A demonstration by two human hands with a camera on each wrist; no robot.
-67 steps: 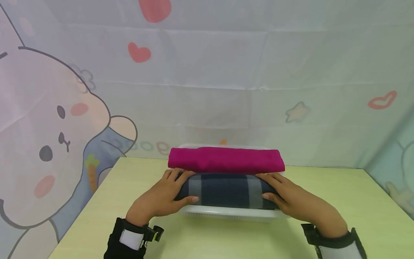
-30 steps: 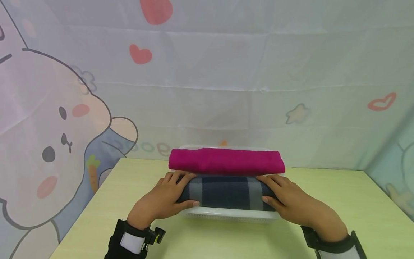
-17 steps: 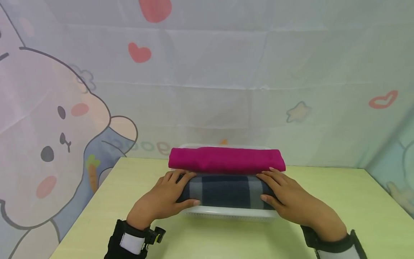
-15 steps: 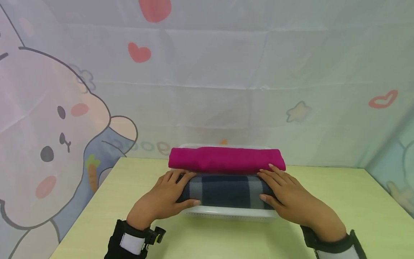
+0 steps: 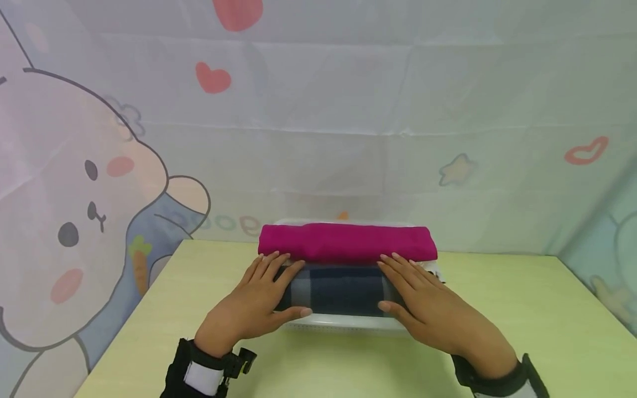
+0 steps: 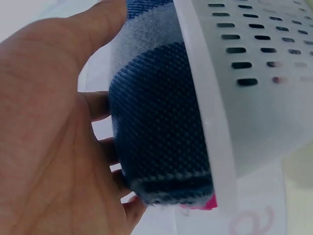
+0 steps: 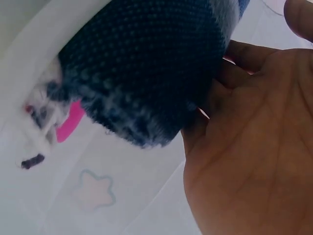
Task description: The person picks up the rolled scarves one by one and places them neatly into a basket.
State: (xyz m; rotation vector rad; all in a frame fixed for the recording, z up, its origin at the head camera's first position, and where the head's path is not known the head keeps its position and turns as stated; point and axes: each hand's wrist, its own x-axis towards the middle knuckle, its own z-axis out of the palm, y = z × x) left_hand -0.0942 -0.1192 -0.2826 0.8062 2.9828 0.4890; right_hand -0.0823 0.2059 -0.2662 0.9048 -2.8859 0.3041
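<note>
At desk [image 5: 522,309] centre, white perforated plastic basket [image 5: 343,322] holds dark blue-grey plaid rolled cloth [image 5: 338,288]; magenta rolled cloth [image 5: 347,242] touching at 12 o'clock. Left hand [image 5: 254,307] and right hand [image 5: 423,307], fingers straight, press the plaid roll's ends.

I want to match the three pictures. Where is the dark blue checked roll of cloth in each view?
Head: the dark blue checked roll lies centre, under both hands, in front of the pink roll.
Left wrist: it fills the middle, beside the palm.
Right wrist: its end fills the upper left.
Shared landmark: the white basket rim.
</note>
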